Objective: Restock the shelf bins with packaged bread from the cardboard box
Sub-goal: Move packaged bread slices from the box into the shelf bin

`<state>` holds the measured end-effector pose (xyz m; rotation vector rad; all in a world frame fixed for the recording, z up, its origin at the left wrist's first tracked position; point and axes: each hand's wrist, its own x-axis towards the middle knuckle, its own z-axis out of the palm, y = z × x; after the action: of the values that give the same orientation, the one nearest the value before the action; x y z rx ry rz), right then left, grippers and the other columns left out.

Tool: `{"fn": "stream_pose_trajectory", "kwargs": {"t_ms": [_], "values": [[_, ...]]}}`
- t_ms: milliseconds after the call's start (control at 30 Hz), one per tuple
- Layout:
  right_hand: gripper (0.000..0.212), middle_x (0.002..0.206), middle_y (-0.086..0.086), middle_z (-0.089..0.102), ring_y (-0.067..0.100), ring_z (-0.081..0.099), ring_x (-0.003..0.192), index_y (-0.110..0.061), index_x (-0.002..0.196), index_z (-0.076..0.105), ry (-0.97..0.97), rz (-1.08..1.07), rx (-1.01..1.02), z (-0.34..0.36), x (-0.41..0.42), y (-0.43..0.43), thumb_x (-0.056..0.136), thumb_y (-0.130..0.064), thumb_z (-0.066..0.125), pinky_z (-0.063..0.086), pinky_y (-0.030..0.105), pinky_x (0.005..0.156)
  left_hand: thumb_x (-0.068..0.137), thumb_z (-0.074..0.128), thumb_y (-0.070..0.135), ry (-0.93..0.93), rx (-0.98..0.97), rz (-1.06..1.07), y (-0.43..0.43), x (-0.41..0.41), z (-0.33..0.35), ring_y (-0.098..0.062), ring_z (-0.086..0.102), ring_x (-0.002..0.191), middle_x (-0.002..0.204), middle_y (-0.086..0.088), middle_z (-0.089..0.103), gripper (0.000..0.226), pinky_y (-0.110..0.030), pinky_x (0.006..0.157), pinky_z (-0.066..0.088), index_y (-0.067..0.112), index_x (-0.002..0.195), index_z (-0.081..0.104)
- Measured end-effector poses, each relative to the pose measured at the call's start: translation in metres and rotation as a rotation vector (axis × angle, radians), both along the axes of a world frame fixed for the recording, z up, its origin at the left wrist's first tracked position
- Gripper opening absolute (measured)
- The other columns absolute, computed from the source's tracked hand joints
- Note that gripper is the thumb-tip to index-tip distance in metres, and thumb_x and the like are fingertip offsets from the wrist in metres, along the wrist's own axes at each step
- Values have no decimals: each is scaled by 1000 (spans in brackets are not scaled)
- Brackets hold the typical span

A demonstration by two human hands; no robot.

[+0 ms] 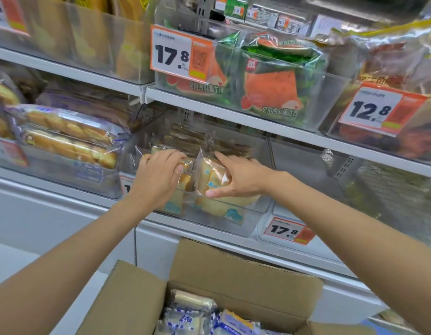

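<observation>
I'm holding bread bags in the bin (233, 226) on the shelf (204, 241).
My right hand (238, 178) is pinching a bag (213, 174) between thumb and fingers, forefinger stretched along its top. My left hand (159, 176) is curling over a second bag (177, 201) just beside it, both at the shelf's front edge. The open box (137, 298) below is holding more packs (192, 315).

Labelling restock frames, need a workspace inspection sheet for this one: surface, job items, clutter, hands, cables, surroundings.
Surface: white shelf holds clear bin.
Job's things: bread pack upright in that bin; open cardboard box below holds more packs.
Clutter: nothing seen.
Grippers: left hand grips neighbouring pack; right hand holds bread pack between thumb and fingers.
Cables: nothing seen.
Surroundings: watermelon toast packs and price tag on the shelf above.
</observation>
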<state>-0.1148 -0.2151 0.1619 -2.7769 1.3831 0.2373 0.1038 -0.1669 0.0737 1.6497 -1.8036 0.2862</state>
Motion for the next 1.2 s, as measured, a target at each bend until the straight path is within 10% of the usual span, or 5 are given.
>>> {"fn": "stream_pose_trajectory", "kwargs": {"t_ms": [333, 500, 800, 1000, 1200], "values": [[73, 151, 8, 34, 32, 33, 137, -42, 151, 10, -177, -155, -27, -31, 5, 4, 87, -77, 17, 23, 52, 108, 101, 21, 36, -54, 184, -56, -13, 2, -1, -16, 39, 140, 149, 0, 47, 50, -41, 115, 18, 24, 141, 48], [95, 161, 15, 13, 38, 7, 148, -53, 148, -4, -37, -107, -4, -45, 10, 25, 61, -90, -5, -3, 60, 116, 101, 17, 41, -50, 224, -81, -13, 3, -2, -18, 36, 142, 150, 1, 45, 52, -44, 118, 16, 27, 143, 45], [77, 161, 20, 8, 40, 2, 148, -39, 154, 3, -56, -168, -30, -47, 25, 21, 87, -76, 4, -4, 52, 119, 106, 27, 32, 209, 242, -149, -14, 6, 1, -14, 43, 136, 144, 2, 52, 42, -44, 121, 11, 23, 142, 47], [78, 163, 12, 9, 35, 7, 149, -44, 152, 7, -179, -189, 204, -27, 13, -2, 84, -81, 10, 4, 48, 121, 86, 9, 73, 142, 301, -129, -7, -1, 9, -8, 29, 144, 153, 9, 39, 75, -46, 121, 8, 38, 146, 37], [77, 160, 15, 17, 35, 16, 145, -34, 155, 2, -20, -190, -108, -53, 11, 3, 89, -74, 5, 2, 50, 119, 74, -2, 85, 23, 366, -96, -7, -7, 12, -16, 21, 148, 160, 6, 26, 83, -51, 119, 7, 55, 147, 21]]}}
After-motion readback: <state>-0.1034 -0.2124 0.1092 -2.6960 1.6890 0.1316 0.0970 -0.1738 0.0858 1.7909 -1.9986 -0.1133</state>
